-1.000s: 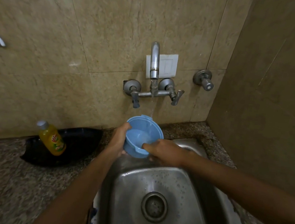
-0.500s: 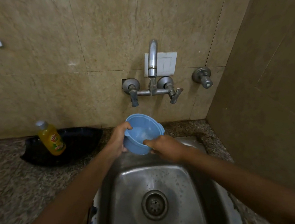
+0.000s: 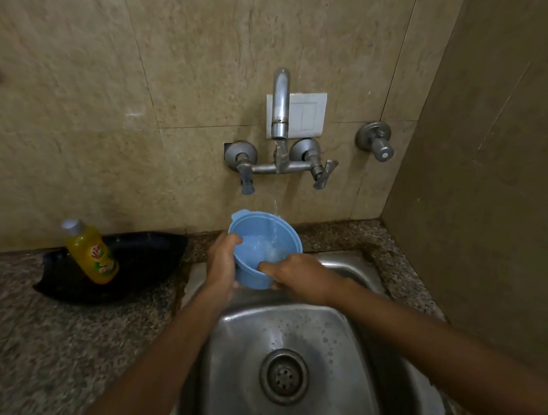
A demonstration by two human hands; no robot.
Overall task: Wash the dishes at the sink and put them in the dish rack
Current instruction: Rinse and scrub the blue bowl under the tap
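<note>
Blue cup — mouth up, upright

The near wall of the pale blue plastic mug is hidden behind the fingers of the left hand. Beyond the right hand's fingertips, its water-covered bottom is blurred.

Dim, warm light leaves the whole frame brownish and murky. Soft highlights glint on the steel sink and the tap. The right side falls into shadow. Wide-angle bending curves the tile lines, and the lower corners smear with motion blur.
</note>
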